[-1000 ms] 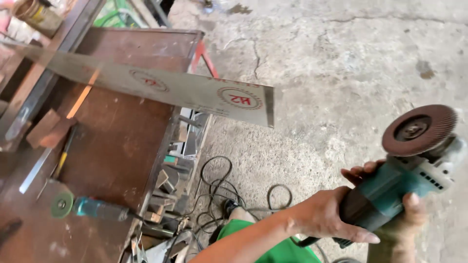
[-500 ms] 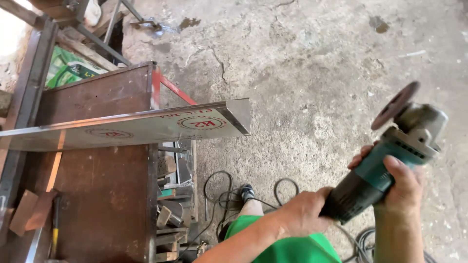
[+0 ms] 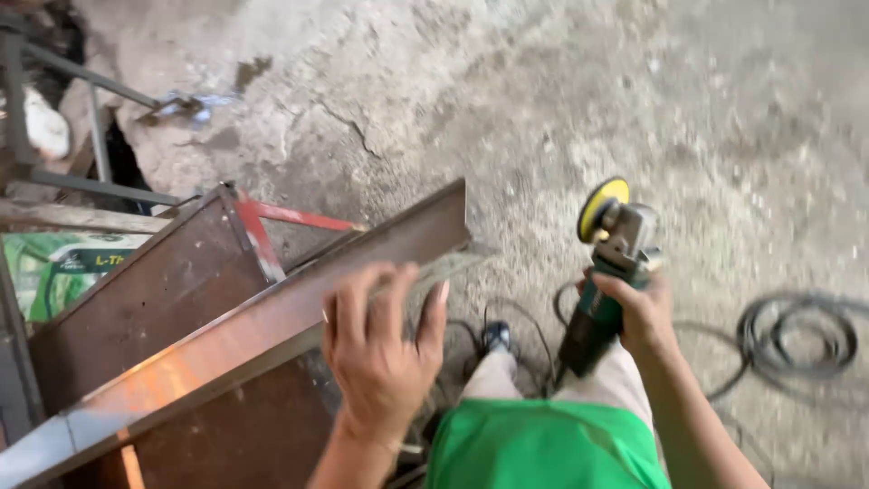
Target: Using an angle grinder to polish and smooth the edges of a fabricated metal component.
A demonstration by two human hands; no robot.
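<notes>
Head view: your left hand (image 3: 385,349), fingers spread, rests flat on the long steel angle bar (image 3: 272,317), which lies across the rusty counter (image 3: 172,290) with its free end overhanging toward 1 o'clock. Your right hand (image 3: 638,312), at 3 o'clock of the bar, is wrapped round the green angle grinder (image 3: 602,290), disc (image 3: 602,206) up. Judged from this, press the bar firmly and keep the cable (image 3: 797,335) behind you.
</notes>
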